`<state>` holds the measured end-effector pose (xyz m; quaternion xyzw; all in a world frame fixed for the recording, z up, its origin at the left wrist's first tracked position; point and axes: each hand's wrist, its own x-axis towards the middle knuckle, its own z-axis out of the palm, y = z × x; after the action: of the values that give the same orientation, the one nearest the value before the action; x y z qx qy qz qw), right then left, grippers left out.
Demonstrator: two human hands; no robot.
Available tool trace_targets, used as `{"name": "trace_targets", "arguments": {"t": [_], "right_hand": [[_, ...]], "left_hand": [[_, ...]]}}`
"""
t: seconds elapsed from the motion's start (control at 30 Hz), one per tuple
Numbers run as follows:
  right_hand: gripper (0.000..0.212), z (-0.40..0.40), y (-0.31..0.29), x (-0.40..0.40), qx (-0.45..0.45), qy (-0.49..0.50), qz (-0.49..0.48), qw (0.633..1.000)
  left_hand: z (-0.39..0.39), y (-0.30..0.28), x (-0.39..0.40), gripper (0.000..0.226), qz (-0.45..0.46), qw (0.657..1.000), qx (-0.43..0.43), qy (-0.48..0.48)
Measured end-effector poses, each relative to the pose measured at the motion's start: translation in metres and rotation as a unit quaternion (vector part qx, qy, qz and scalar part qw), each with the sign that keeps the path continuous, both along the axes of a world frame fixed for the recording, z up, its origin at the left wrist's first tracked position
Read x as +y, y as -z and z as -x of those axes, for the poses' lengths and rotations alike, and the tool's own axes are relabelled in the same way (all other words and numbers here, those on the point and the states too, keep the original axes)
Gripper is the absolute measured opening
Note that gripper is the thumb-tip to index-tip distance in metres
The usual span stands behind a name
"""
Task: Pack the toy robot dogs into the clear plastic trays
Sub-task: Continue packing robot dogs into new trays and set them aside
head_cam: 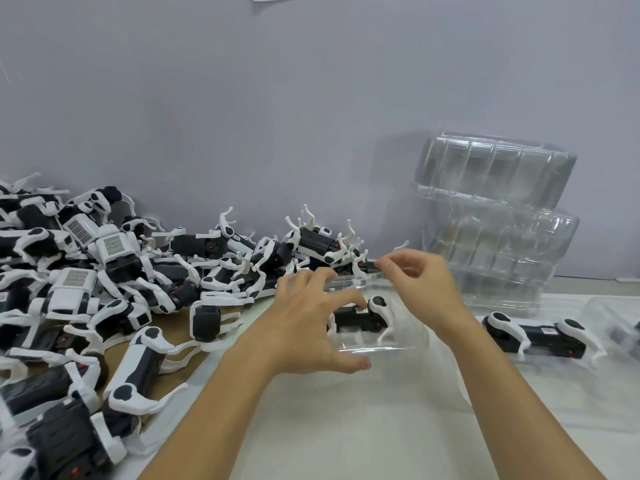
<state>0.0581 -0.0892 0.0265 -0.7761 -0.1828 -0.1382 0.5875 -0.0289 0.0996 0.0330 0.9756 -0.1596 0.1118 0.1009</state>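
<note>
Lying on its side in a clear plastic tray (377, 344) at the middle of the white table (346, 427) is 1 black-and-white toy dog (363, 317), its legs pointing toward the camera. The tray's near edge shows as a bright line just under the dog; its far edge runs below the right hand.

The left hand (311, 323) reaches over the tray's left end with fingers spread wide and bent. Its thumb lies along the tray's near edge and its fingertips sit at or just above the dog's left end; whether they actually touch the dog cannot be told.

The right hand (419, 285) hovers over the far right part of the tray. Its thumb and forefinger are pinched together at the far rim, on a small dark piece or the tray's edge; which of these it nips is too blurred to tell. The other fingers are loosely curled.

To the left, a big heap of toy dogs (104, 289) covers a brown board (173, 362) and runs back to the pale wall (277, 116). To the right, a second dog (536, 336) lies on its side in another clear tray. Behind it, a stack of empty clear trays (498, 220) leans against the wall.
</note>
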Motion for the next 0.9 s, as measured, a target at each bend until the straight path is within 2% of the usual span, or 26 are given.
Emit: {"name": "trace_targets", "arguments": {"t": [0.1, 0.2, 0.3, 0.43, 0.9], "right_hand": [[0.014, 0.003, -0.004, 0.0, -0.014, 0.014, -0.054, 0.998], [0.014, 0.007, -0.004, 0.0, 0.004, -0.018, -0.078, 0.997], [0.035, 0.009, -0.004, -0.002, 0.02, -0.071, -0.041, 0.996], [0.051, 0.011, -0.004, 0.0, 0.023, -0.085, -0.009, 0.996], [0.05, 0.016, -0.005, -0.001, 0.02, -0.075, -0.034, 0.996]], "left_hand": [[0.003, -0.006, -0.003, 0.073, -0.032, 0.997, -0.077, -0.004], [0.005, -0.011, -0.004, 0.073, -0.06, 0.989, -0.13, -0.033], [0.005, -0.012, -0.003, 0.073, -0.076, 0.982, -0.161, -0.059], [0.004, -0.009, -0.004, 0.072, -0.097, 0.979, -0.166, -0.076], [0.001, -0.005, -0.004, 0.071, -0.097, 0.975, -0.187, -0.072]]}}
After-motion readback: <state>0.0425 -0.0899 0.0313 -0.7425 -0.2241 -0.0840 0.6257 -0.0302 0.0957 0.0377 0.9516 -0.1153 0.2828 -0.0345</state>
